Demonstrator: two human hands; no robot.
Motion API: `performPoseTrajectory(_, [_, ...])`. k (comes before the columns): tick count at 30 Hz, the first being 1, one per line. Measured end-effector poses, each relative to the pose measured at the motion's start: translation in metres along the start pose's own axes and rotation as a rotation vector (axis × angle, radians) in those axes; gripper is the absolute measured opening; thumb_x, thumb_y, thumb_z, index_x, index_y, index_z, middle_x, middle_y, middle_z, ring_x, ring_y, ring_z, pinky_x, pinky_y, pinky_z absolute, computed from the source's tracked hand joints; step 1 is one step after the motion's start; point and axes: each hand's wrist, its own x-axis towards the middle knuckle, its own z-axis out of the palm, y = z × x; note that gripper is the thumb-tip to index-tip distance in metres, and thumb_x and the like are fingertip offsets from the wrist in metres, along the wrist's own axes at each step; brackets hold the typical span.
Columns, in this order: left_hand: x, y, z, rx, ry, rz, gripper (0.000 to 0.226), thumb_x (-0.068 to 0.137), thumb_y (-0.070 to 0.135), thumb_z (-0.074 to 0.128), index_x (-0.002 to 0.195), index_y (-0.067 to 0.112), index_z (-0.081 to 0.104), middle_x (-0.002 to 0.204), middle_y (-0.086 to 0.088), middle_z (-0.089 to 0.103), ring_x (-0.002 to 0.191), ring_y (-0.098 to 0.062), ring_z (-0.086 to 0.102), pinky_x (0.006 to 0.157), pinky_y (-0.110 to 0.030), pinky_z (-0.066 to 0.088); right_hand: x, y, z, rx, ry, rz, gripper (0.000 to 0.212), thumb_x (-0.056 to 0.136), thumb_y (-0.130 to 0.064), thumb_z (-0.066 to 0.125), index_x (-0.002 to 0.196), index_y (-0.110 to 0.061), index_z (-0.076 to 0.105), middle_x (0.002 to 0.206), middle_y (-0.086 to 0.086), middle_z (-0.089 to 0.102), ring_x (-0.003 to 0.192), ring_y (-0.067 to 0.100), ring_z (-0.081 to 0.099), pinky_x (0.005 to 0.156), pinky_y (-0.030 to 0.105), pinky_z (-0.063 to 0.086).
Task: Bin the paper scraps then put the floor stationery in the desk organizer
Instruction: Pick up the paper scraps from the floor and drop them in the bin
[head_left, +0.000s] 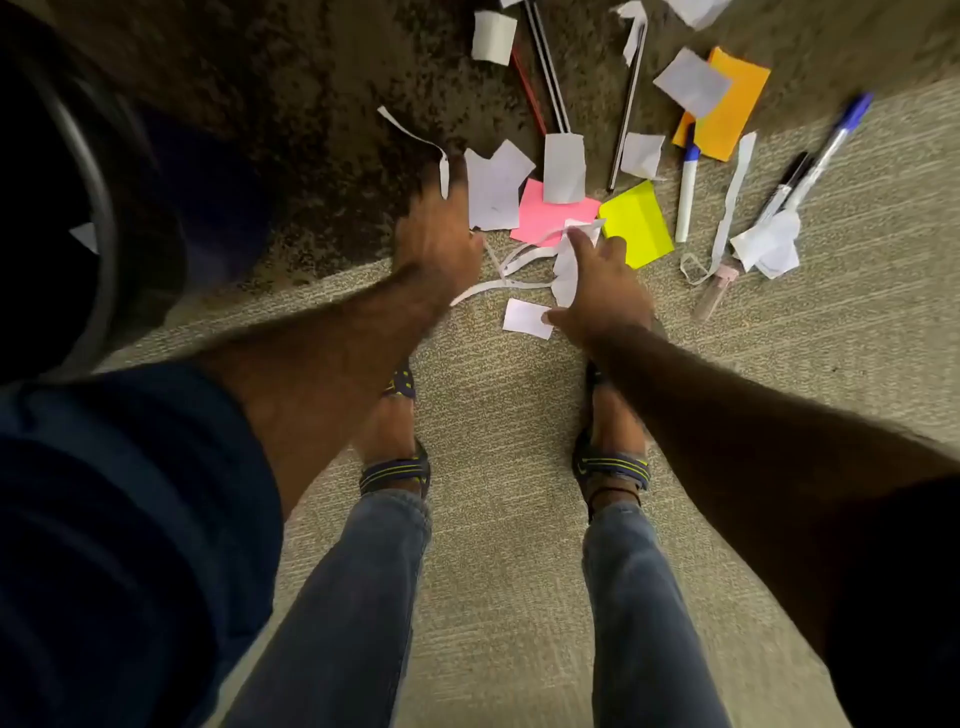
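White paper scraps lie scattered on the carpet, among them a large torn piece (496, 189), curled strips (519, 260) and a small rectangle (525, 318). My left hand (441, 234) reaches forward with straight fingers, its tips at the large piece's left edge. My right hand (602, 291) is spread low over the strips, the forefinger on a crumpled scrap (565, 270) and the thumb touching the small rectangle. Stationery lies beyond: a white marker (687, 197), a blue pen (831, 145), a black pen (784, 187), pencils (550, 78) and pink (540, 213), yellow (636, 223) and orange (727, 104) sticky pads.
A dark round bin (104, 197) stands at the left with a white scrap inside. My sandalled feet (397, 467) stand on the light carpet just behind the hands. A pink-capped tube (714, 291) lies to the right. Farther carpet is in dark shadow.
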Motion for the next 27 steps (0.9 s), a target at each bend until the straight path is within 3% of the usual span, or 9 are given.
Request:
performPoseTrajectory(5, [0.022,0.0,0.006,0.054,0.024,0.024,0.103,0.083,0.044,0.082,0.162,0.019,0.019,0.162,-0.017,0.028,0.14,-0.035,0.046,0.103,-0.048,0.055,0.006,0.006,0.02,-0.029,0.058,-0.004,0.102,0.066,-0.042,0.097,0.146,-0.032,0.033,0.143,0.014,0.037,0.114,0.042,0.063,0.083,0.053,0.058])
performPoseTrajectory(9, [0.033,0.004,0.01,0.114,-0.013,0.054,0.108,0.08,0.048,0.084,0.162,0.024,0.018,0.164,-0.02,0.024,0.149,-0.037,0.032,0.112,-0.046,0.047,0.009,0.007,0.033,-0.024,0.074,-0.021,0.105,0.058,-0.05,0.098,0.141,-0.033,0.036,0.144,0.014,0.038,0.122,0.04,0.057,0.085,0.053,0.059])
performPoseTrajectory(15, [0.041,0.009,0.009,0.112,-0.03,0.076,0.101,0.077,0.041,0.087,0.156,0.017,0.03,0.159,-0.025,0.029,0.146,-0.04,0.033,0.121,-0.045,0.032,0.01,-0.002,0.048,-0.063,0.046,-0.04,0.101,0.056,-0.053,0.098,0.135,-0.031,0.039,0.147,0.016,0.037,0.123,0.038,0.053,0.083,0.053,0.057])
performPoseTrajectory(20, [0.044,0.006,0.009,-0.01,-0.057,0.109,0.083,0.081,0.029,0.087,0.147,0.011,0.04,0.154,-0.019,0.038,0.14,-0.033,0.042,0.115,-0.043,0.04,0.007,-0.009,0.059,-0.055,0.049,-0.072,0.081,0.068,-0.028,0.095,0.132,-0.024,0.044,0.14,0.015,0.036,0.118,0.038,0.053,0.079,0.051,0.061])
performPoseTrajectory(24, [0.045,-0.002,0.017,-0.119,-0.061,0.135,0.065,0.088,0.025,0.079,0.143,0.01,0.047,0.145,-0.015,0.049,0.133,-0.031,0.049,0.111,-0.04,0.042,0.008,-0.015,0.066,-0.015,0.035,-0.109,0.059,0.079,-0.005,0.079,0.128,-0.016,0.048,0.134,0.016,0.04,0.108,0.038,0.059,0.084,0.051,0.06])
performPoseTrajectory(27, [0.042,-0.007,0.025,-0.205,-0.018,0.111,0.047,0.092,0.024,0.074,0.132,0.009,0.056,0.136,-0.013,0.059,0.128,-0.029,0.055,0.108,-0.035,0.045,0.009,-0.016,0.072,0.037,0.018,-0.146,0.045,0.08,0.003,0.072,0.118,-0.014,0.054,0.129,0.015,0.042,0.097,0.036,0.062,0.084,0.049,0.06])
